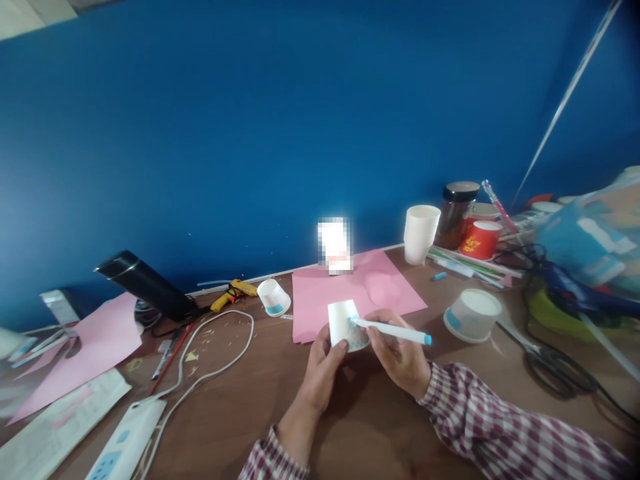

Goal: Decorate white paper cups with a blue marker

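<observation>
Near the middle of the view, my left hand (323,367) holds a white paper cup (341,321) tilted, with its thumb on the near side. Small blue marks show on the cup's side and along its lower edge. My right hand (403,353) grips a white marker (395,330) with a blue end, and the marker's tip meets the cup's side. Both hands are just in front of pink paper (320,293) on the brown table.
A small cup (273,298) stands left of the pink paper. To the right are an upturned cup (473,315), scissors (545,360), a stack of white cups (421,233) and a red cup (481,240). A power strip (127,443) and white cable lie left.
</observation>
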Demonstrator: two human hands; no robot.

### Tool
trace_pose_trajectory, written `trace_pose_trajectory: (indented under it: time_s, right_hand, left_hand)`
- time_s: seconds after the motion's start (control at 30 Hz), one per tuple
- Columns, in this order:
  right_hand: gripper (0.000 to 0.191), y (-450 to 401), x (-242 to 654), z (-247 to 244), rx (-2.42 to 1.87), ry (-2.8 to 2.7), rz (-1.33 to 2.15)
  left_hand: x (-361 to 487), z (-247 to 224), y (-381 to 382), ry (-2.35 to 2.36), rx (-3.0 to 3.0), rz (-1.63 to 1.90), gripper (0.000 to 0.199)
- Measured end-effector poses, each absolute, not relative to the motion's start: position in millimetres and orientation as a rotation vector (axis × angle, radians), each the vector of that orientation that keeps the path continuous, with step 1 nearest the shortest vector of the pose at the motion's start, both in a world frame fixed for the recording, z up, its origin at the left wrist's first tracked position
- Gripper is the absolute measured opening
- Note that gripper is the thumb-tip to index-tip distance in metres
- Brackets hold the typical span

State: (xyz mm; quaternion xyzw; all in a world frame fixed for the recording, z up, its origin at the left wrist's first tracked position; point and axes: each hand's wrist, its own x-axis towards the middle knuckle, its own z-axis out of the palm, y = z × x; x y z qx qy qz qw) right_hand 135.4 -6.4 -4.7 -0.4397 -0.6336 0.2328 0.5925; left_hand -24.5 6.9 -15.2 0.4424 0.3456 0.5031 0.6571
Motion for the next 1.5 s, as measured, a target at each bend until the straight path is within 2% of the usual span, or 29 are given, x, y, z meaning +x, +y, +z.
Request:
trace_pose_trajectory:
  time_s: [0.43, 0.9, 1.2, 1.5]
  right_hand:
    - [0.009, -6, 136, 0, -1.042, -1.504, 0.5]
    - [0.008, -10, 136, 8, -1.064, -1.552, 0.417]
    - [0.009, -8, 135, -2, -1.011, -1.406, 0.489]
    - [0.011, -9, 136, 6, -1.009, -1.49, 0.376]
  left_hand:
    - [-25, -18, 8, 0.809, 0.993, 1.145, 0.054]
    - [-26, -17, 8, 0.789, 0.957, 1.147, 0.048]
    - [-23, -9, 6, 0.747, 0.913, 1.15, 0.048]
    - [-23, -11, 6, 0.731, 0.901, 1.161, 0.047]
